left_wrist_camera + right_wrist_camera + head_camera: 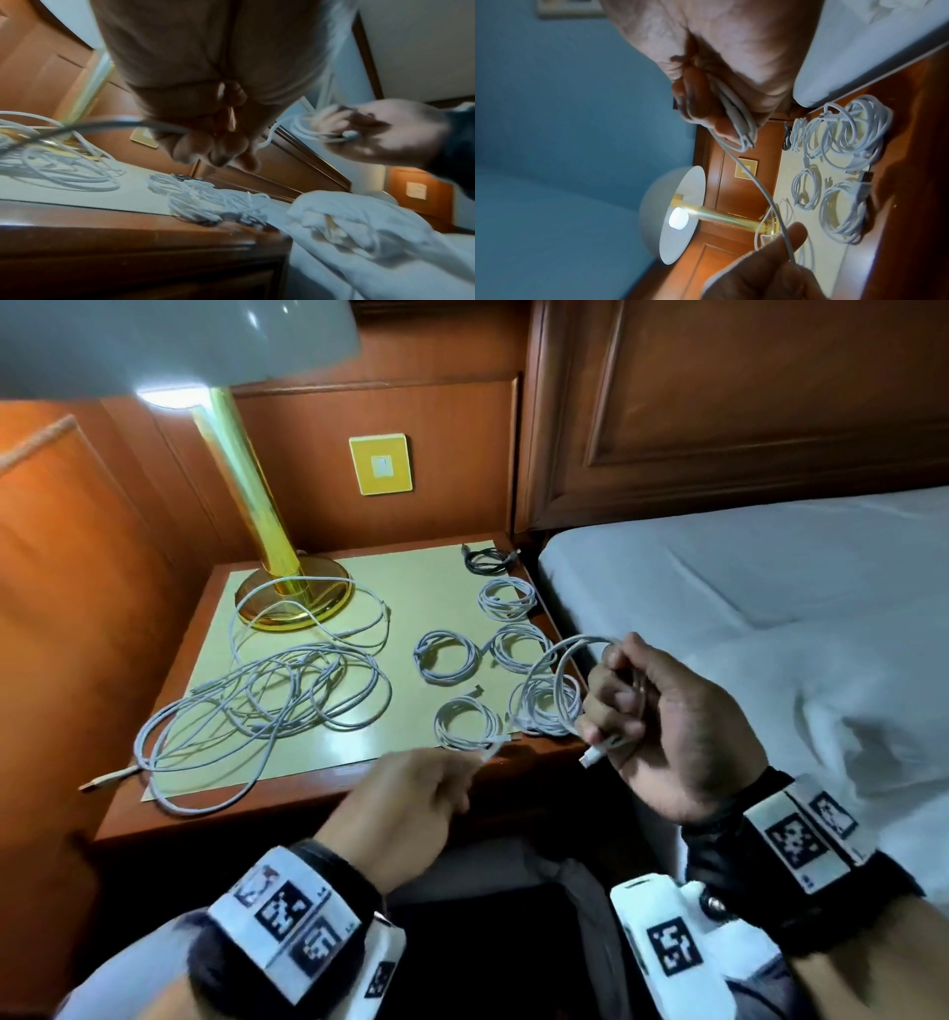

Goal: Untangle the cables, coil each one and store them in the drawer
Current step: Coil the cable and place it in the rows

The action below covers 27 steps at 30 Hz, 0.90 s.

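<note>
Cables: one white cable [567, 654] in hand, mid-coil, held in the air over the nightstand's [318, 793] 4 o'clock corner, between its front edge and the bed [770, 588]. Right hand [662, 726]: fingers curled round a few finished loops, one plug [595, 755] sticking out below the fist; in the right wrist view the loops sit pinched between thumb and fingers. Left hand [411, 809]: closed on the free run of the same cable, feeding it toward the right; blurred, so the exact pinch cannot be told. Tangle [267, 706]: loose white cables, at 8 to 9 o'clock on the mat [411, 588], one strand looped round the lamp [292, 603] base at 11 o'clock. Coils: five white coils [447, 657] at 2 to 4 o'clock, one dark coil [488, 559] at 1 o'clock. Drawer: not clearly in view; no coil stored yet. Risks, as judged: the free run may still lead into the tangle, so a hard pull could drag the heap, tighten a knot or tug the strand round the lamp; a slack right grip would let the loops spring open; the coil nearest the 4 o'clock edge could be knocked off by a passing hand.
</note>
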Tool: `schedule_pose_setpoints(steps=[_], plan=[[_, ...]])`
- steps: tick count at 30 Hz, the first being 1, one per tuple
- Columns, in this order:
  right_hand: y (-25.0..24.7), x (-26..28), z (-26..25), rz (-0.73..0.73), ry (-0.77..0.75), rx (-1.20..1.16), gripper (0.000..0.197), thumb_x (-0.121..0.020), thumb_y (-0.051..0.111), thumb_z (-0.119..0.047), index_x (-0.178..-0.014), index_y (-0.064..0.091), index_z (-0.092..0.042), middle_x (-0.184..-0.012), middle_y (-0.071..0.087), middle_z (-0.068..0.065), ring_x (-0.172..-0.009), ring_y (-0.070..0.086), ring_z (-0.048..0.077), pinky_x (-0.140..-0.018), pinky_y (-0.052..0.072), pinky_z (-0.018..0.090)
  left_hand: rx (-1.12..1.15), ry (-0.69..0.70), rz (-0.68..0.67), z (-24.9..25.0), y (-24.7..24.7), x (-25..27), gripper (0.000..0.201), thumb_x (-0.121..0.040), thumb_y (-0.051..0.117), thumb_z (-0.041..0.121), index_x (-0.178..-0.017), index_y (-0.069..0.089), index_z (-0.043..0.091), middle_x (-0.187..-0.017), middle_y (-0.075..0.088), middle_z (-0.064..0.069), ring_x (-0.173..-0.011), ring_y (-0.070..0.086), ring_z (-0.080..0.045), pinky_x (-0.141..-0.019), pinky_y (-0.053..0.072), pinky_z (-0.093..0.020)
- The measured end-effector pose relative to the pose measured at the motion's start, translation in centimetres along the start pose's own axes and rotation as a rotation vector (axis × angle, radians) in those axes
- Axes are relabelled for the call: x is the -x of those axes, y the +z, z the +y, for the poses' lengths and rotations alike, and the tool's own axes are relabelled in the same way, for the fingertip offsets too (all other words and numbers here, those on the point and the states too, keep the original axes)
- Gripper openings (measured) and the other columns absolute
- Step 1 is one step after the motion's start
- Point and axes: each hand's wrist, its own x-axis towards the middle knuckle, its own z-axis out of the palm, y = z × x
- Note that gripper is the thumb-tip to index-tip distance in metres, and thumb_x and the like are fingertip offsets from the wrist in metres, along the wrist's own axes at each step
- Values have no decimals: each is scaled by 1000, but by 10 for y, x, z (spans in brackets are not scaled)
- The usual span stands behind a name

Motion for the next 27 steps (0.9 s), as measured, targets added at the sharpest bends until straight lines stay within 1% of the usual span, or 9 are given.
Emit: schedule_pose_setpoints(steps=[1, 5, 9, 11, 14, 18, 20, 23, 27], plan=[[2, 1, 6, -14, -64, 123, 26, -101, 46, -30, -79, 46, -15, -57, 40, 1, -44, 35, 14, -53, 35, 28, -41, 46, -63, 5, 4, 3, 28, -99, 55, 12, -88, 71, 31, -69, 63, 10, -66, 54, 10, -66, 37, -5], [2, 8, 25, -79, -327, 787, 29, -103, 45, -33, -84, 53, -13, -69, 67, 6, -58, 63, 22, -58, 49, 27, -3, 189, -163, 17, 2, 6, 13, -97, 63, 24, -100, 75, 26, -70, 67, 15, -67, 60, 5, -65, 39, -5], [2, 10, 29, -174, -276, 1159, 25, -103, 48, -32, -84, 57, -18, -74, 71, -4, -68, 68, 10, -72, 54, 29, 66, 296, -24, 16, -9, 7, 6, -93, 67, 26, -88, 70, 27, -68, 65, 15, -59, 57, 0, -60, 42, -12], [3, 10, 32, -205, -216, 1167, 25, -103, 50, -31, -83, 55, -17, -67, 69, -1, -61, 65, 9, -67, 53, 30, 175, 287, 69, 13, -13, 6, 8, -92, 68, 30, -86, 67, 24, -66, 64, 10, -58, 59, -6, -60, 44, -16], [9, 11, 37, -222, -179, 1073, 27, -103, 51, -28, -84, 53, -9, -51, 49, -4, -46, 45, 6, -50, 37, 24, 285, 260, 173, 11, -18, 3, 15, -85, 71, 32, -85, 65, 19, -70, 67, 6, -63, 62, -10, -63, 46, -16], [13, 11, 43, -200, -20, 711, 27, -104, 50, -25, -80, 52, -12, -50, 36, -5, -42, 27, 8, -42, 17, 26, 351, 195, 168, 6, -18, 3, 21, -84, 68, 36, -95, 61, 20, -71, 64, -3, -58, 57, -17, -57, 43, -23], [16, 10, 43, -196, 23, 614, 26, -99, 54, -34, -78, 57, -18, -56, 34, 8, -43, 25, 9, -42, 15, 29, 376, 161, 148, 7, -15, 2, 27, -85, 64, 40, -106, 61, 23, -76, 67, 1, -55, 55, -16, -56, 44, -27], [18, 8, 41, -164, 47, 472, 27, -95, 60, -37, -76, 61, -19, -57, 38, 9, -41, 31, 8, -40, 28, 20, 338, 176, 176, 9, -11, 0, 27, -88, 60, 39, -109, 65, 25, -85, 69, 17, -62, 61, -7, -62, 48, -22], [19, 8, 45, -206, 21, 446, 16, -86, 69, -39, -76, 70, -26, -46, 42, -6, -44, 37, 12, -53, 33, 31, 371, 136, 249, 7, -8, -4, 8, -92, 66, 25, -95, 60, 21, -75, 68, -1, -62, 60, -13, -59, 46, -23]])
